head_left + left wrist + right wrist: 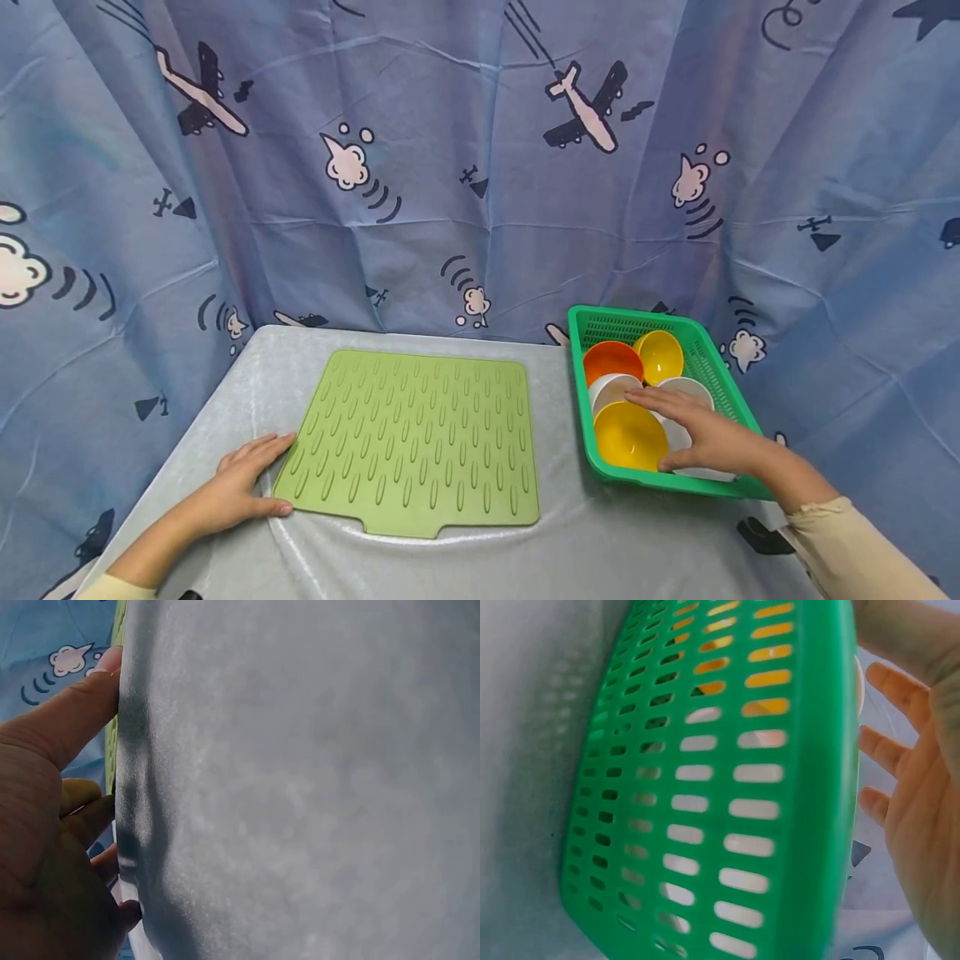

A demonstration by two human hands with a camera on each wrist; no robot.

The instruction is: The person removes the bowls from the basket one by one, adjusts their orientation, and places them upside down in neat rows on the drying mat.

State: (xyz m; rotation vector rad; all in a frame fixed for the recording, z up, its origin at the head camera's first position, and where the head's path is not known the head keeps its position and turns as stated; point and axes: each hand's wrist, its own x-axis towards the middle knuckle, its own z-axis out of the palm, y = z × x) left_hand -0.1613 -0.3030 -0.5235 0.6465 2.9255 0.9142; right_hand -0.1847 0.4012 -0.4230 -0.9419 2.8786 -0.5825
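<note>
A light green mat (412,433) with raised oval ridges and a front tab lies flat on the table. My left hand (236,492) rests at its left edge, fingers extended and thumb apart, fingertips right at the mat's border. To the right stands a green slotted plastic basket (645,477) holding several bowls. My right hand (701,429) reaches over it with fingers extended, above a front yellow bowl (628,442) and a white bowl (688,387). Behind these sit an orange bowl (611,358) and another yellow bowl (662,354). The right wrist view shows the basket's slotted side (817,780) beside the hand.
A grey-white cloth covers the table (555,558). A blue curtain (450,167) with airplane prints hangs close behind it and down both sides. Near the right sleeve is a dark strap piece (763,537).
</note>
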